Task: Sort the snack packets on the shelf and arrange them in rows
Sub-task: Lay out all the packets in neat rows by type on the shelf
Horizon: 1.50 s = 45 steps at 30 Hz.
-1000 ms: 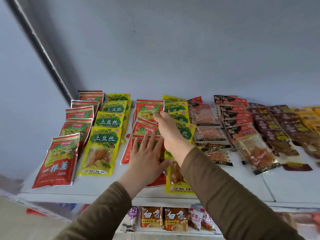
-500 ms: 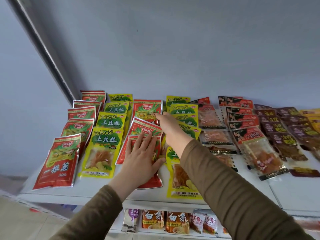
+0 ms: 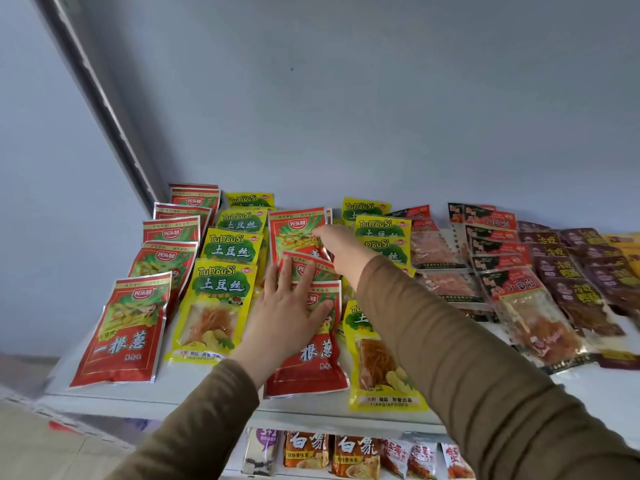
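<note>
A white shelf (image 3: pixel 588 393) holds snack packets in columns. The third column is red packets. My left hand (image 3: pixel 287 317) lies flat with spread fingers, pressing on the front red packet (image 3: pixel 308 372) and the middle red packet (image 3: pixel 304 268). My right hand (image 3: pixel 341 251) reaches over them and pinches the right edge of the back red packet (image 3: pixel 294 230). Left of these lie a column of yellow TuDouSi packets (image 3: pixel 218 306) and another column of red packets (image 3: pixel 128 327). My right forearm covers part of a second yellow column (image 3: pixel 381 372).
Further right lie clear packets with orange strips (image 3: pixel 436 247), red-and-black packets (image 3: pixel 533 313) and brown packets (image 3: pixel 581 299). A grey wall stands right behind the shelf, and a grey post (image 3: pixel 104 109) runs up at the left. More packets (image 3: pixel 349 455) sit on the shelf below.
My right hand has moved left and back onto the back red packet. The tilted middle red packet now lies straighter under my left hand, which has stayed pressing flat.
</note>
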Tool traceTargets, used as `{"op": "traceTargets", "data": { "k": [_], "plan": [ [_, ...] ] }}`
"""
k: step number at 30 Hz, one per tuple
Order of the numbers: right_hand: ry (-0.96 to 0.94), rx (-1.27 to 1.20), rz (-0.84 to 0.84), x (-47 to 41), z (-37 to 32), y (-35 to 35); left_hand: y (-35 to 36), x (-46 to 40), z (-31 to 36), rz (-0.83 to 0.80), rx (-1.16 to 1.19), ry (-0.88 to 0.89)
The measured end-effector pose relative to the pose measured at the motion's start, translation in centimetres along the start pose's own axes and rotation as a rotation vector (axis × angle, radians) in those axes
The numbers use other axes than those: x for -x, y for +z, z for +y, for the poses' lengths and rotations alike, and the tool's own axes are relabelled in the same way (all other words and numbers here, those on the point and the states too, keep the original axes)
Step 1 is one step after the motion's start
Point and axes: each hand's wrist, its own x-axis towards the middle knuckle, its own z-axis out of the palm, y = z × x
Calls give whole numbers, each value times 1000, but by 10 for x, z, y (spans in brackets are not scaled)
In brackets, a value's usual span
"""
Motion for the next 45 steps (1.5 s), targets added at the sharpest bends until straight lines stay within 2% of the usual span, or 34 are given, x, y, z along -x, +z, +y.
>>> {"op": "traceTargets", "data": {
  "k": [5, 12, 22, 26, 31, 38, 45],
  "plan": [
    [3, -44, -8, -14, -3, 8, 0, -1, 2, 16, 25, -17],
    [-62, -71, 77, -30, -4, 10, 1, -6, 2, 9, 57, -20],
    [-33, 60, -37, -45, -4, 6, -3, -6, -1, -36, 118, -29],
    [-10, -70, -29, -57, -3, 5, -1, -9, -1, -28, 99, -9],
    [-128, -206, 30, -62, -9, 4, -7, -22, -3, -3, 67, -21],
    [-63, -39, -61, -74, -8, 2, -9, -25, -8, -54, 30, -37],
    [-126, -67, -79, -76, -12, 9, -11, -24, -7, -77, 55, -33]
  ]
}}
